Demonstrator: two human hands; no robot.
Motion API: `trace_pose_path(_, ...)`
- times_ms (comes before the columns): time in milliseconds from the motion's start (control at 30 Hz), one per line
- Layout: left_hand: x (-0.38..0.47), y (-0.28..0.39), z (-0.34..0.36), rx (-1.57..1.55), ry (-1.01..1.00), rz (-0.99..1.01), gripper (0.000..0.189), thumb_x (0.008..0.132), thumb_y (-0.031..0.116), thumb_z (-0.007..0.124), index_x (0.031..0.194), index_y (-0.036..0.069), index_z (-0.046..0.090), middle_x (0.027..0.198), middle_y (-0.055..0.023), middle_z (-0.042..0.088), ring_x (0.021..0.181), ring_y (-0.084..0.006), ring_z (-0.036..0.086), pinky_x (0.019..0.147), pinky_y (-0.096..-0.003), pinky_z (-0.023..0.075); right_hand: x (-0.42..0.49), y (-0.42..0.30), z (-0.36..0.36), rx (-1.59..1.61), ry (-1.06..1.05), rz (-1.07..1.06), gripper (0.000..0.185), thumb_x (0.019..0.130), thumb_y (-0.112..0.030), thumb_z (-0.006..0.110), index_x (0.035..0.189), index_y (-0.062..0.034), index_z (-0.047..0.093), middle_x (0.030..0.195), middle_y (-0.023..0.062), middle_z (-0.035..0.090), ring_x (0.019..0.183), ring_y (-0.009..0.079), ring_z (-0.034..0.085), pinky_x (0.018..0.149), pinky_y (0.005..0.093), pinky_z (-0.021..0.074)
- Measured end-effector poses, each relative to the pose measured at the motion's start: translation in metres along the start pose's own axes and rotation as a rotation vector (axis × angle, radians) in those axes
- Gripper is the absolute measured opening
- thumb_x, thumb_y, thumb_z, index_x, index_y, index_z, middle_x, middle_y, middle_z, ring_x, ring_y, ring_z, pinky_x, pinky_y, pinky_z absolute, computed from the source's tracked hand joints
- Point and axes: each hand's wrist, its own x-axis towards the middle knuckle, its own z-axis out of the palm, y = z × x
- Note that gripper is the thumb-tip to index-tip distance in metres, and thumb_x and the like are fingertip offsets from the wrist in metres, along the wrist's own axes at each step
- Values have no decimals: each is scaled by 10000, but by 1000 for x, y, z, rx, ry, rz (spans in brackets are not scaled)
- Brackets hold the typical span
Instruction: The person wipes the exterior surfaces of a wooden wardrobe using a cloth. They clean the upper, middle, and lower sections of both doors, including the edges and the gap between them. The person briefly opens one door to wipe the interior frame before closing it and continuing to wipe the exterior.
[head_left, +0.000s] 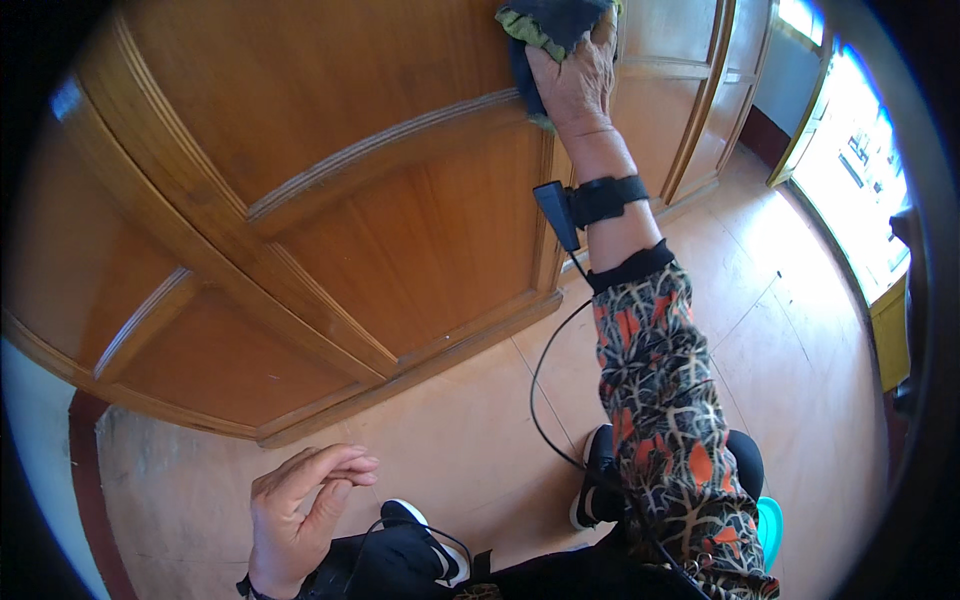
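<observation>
My right hand (576, 82) is raised at the top of the view and holds a dark blue cloth with a greenish ruffled edge (551, 26) against the brown wooden panelling (390, 165). A black strap with a small dark device (559, 216) sits round that wrist, and a cable runs down from it. At the lower left, my left hand (304, 506) hovers over the floor, its fingers loosely curled and holding nothing.
The panelling stands on a pinkish tiled floor (465, 420). Part of a turquoise plastic item (769, 532) shows beside my right leg. Bright light comes through an open doorway (855, 172) on the right. A cable loops beside my right sleeve.
</observation>
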Motion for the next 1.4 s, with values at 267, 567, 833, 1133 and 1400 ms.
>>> trace_pose_path(267,2,27,-5,77,24,-106,184,955,41,573,1075,-73,653,946,-194,720,836,-230,737,786,-342,598,-104,19,-14,193,-111,480,375,900,-274,632,1163,-7,643,1250,232,596,1188,408,526,1050,459,395)
trace_pose_path(567,25,63,-20,48,-121,-316,327,1002,113,555,1238,-113,569,1081,-213,690,950,-255,693,868,-350,549,-285,25,-45,122,-224,1059,391,908,-238,594,1220,-3,602,1257,210,609,1182,389,550,1033,418,420)
trace_pose_path(833,35,125,-20,176,-134,-404,270,990,24,531,1226,-88,596,1092,-183,696,977,-236,688,881,-336,541,-371,20,-67,-1,-258,1354,428,914,-242,530,1247,24,571,1270,220,594,1204,394,530,1034,423,416)
trace_pose_path(1133,38,99,-16,128,-39,-301,227,978,102,584,1085,-90,640,956,-205,711,850,-245,730,788,-351,591,-307,15,-49,478,159,1334,226,929,-168,605,1127,-59,604,978,19,591,802,132,542,690,291,475)
trace_pose_path(1400,-8,37,-11,-9,-41,-113,315,991,228,616,1110,-60,663,972,-175,730,858,-245,736,787,-345,588,-170,-10,-33,200,-10,571,231,928,-205,629,1017,8,648,962,143,652,856,306,605,814,379,488)
